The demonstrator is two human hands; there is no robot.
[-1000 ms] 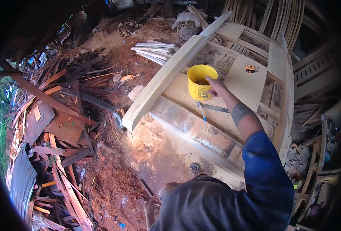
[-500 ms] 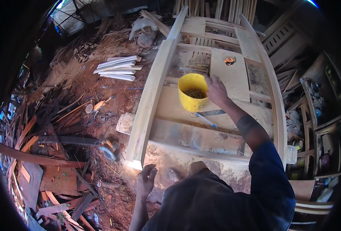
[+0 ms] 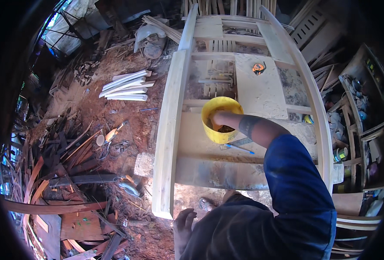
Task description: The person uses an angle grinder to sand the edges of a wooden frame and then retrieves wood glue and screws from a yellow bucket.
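Observation:
My right hand [image 3: 217, 119] reaches down into a yellow bucket [image 3: 221, 137], which has small brownish pieces like nails or screws at its bottom. The wrist crosses the rim, and the fingers are hidden inside. Beside the bucket, a blue pen [image 3: 238, 148] and a flat grey strip [image 3: 243, 141] lie on the wooden board [image 3: 192, 141]. My left hand [image 3: 185, 222] hangs low near the end of a pale wooden beam [image 3: 166, 173], apart from it. Its fingers are loosely bent and nothing shows in them.
An orange tape measure [image 3: 258, 69] rests on a panel [image 3: 261, 93] within the long wooden frame. White-faced wood strips [image 3: 127, 86] lie on the dirt floor at left, above a heap of scrap wood [image 3: 70, 173]. Cluttered shelves [image 3: 352, 112] stand at right.
My right hand has gone from beside the bucket's rim down into it. My left hand has shifted right and lower in the picture. The view has moved slightly.

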